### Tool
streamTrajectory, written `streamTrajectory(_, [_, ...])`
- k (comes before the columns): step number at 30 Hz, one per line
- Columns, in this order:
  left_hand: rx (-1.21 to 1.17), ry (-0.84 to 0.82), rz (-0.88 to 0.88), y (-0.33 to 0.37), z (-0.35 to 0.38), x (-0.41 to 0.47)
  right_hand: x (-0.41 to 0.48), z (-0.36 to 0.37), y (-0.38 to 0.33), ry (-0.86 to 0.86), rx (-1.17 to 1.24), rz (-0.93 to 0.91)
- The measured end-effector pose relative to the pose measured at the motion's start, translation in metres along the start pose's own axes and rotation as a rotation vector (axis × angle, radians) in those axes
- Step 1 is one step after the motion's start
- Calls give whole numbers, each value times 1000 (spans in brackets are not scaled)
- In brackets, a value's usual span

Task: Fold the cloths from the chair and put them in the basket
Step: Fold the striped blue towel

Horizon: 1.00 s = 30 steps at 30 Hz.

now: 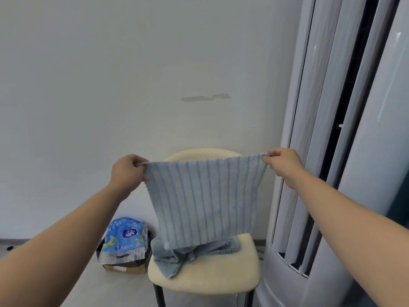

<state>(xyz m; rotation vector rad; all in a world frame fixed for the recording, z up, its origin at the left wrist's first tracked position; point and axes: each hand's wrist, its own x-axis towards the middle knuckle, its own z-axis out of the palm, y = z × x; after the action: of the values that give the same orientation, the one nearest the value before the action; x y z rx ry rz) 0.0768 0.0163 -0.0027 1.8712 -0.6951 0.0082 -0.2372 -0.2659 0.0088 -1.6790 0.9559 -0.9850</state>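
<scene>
A light blue ribbed cloth hangs spread flat in the air in front of a cream chair. My left hand pinches its upper left corner and my right hand pinches its upper right corner. Its lower edge hangs just above the seat. Another blue cloth lies crumpled on the chair seat, partly hidden behind the hanging one. No basket is in view.
A tall white floor-standing air conditioner stands right beside the chair. On the floor to the chair's left sits a cardboard box with a blue plastic package in it. A white wall is behind.
</scene>
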Motion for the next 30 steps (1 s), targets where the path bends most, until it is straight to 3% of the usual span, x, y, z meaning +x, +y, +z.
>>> streamTrajectory(11, [-129, 19, -66, -1, -1, 4, -18, 12, -15, -210, 30, 60])
streamTrajectory(19, [-276, 4, -129, 1, 0, 3, -12, 14, -8, -170, 97, 28])
streamTrajectory(30, [-189, 0, -180, -10, 14, 14, 0, 22, 0, -138, 99, 116])
